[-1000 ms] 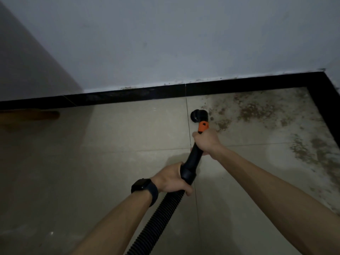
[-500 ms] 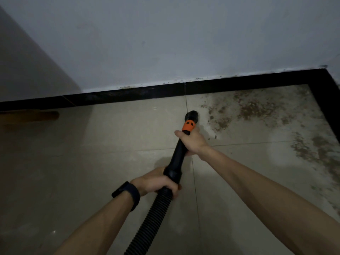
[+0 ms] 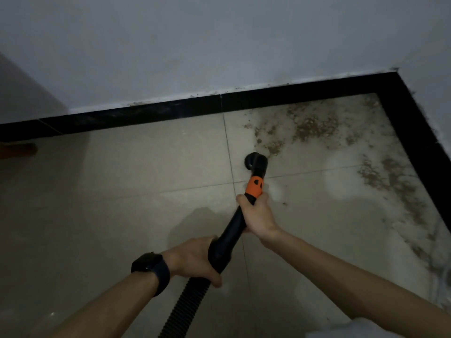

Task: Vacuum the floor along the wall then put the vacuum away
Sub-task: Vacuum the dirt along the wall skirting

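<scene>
While the ribbed black flexible hose [image 3: 185,306] trails limply nearest, the left hand [image 3: 195,261] wraps its cuff; the right hand [image 3: 256,215] grips the rigid black-and-orange wand [image 3: 253,189], seemingly light, its nozzle [image 3: 255,161] touching the beige tiled floor [image 3: 146,167] near brown dirt [image 3: 314,128].

A dark wristwatch [image 3: 150,269] with a black strap sits at about 7 o'clock in the view. At 9 o'clock, against the left edge, a brownish wooden object [image 3: 18,150] lies low beside the skirting; it is too dim and cropped to identify. At 5 o'clock, in the bottom right corner, a patch of pale fabric [image 3: 375,329] shows, partly cut off by the frame. At 10 o'clock a flat grey panel [image 3: 22,98] stands in shadow, darker than its surroundings.
</scene>
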The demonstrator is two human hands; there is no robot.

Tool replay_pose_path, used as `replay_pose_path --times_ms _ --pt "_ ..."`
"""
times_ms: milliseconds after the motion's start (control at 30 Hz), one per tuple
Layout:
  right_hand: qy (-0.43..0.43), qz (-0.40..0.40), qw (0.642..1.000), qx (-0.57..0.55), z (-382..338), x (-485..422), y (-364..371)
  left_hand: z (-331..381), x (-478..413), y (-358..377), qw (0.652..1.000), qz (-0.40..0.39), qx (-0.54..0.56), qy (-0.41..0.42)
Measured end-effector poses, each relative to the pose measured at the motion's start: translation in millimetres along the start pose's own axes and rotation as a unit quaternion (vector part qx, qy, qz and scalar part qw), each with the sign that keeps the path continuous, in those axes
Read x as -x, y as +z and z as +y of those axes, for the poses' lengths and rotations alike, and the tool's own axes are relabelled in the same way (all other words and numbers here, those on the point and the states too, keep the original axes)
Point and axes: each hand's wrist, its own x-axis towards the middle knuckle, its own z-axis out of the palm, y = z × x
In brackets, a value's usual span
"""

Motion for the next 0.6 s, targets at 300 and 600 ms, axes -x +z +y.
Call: replay_pose_path --times_ms 300,600 --pt "-0.006 0.085 0.996 -0.036 37 16 -28 19 -8 25 0.996 -0.003 -0.090 0.020" --pt "-0.013 0.016 0.999 0.025 -4 -1 -35 29 -20 15 1.000 0.008 0.014 0.019"
